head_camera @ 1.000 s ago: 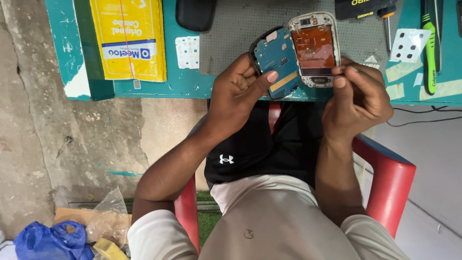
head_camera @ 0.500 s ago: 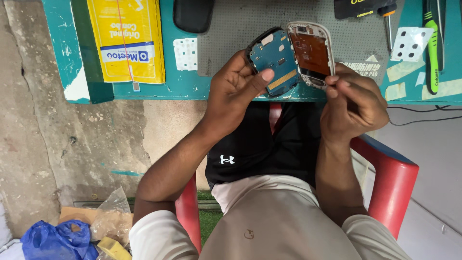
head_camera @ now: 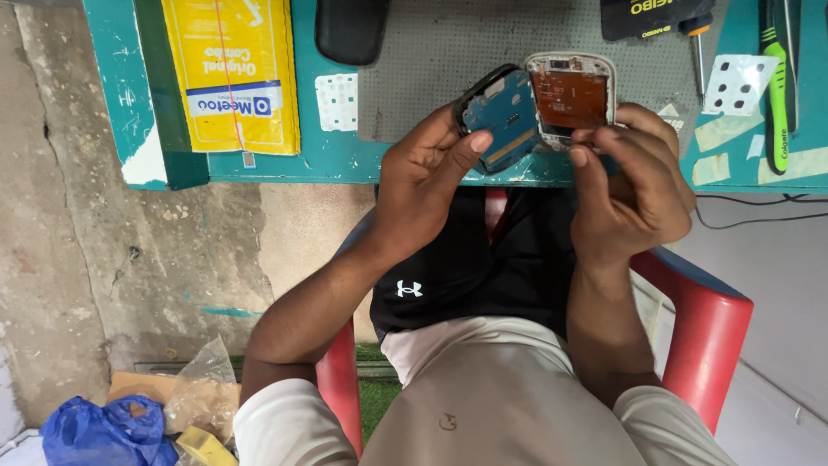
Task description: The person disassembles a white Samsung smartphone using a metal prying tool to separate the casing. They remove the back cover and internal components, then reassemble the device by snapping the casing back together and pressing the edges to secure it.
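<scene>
A blue bag [head_camera: 103, 431] lies on the floor, far left. A yellow box [head_camera: 231, 73] with a white and blue label sits on the green table [head_camera: 345, 160]. The left hand [head_camera: 427, 177] curls around a blue board [head_camera: 503, 116] — thumb on its edge. Just beside it, the right hand [head_camera: 634, 185] pinches a white phone shell [head_camera: 571, 95] with an orange inside. Both parts are held over the table edge.

Two phone halves [head_camera: 535, 108], one yellow box [head_camera: 231, 73]
</scene>
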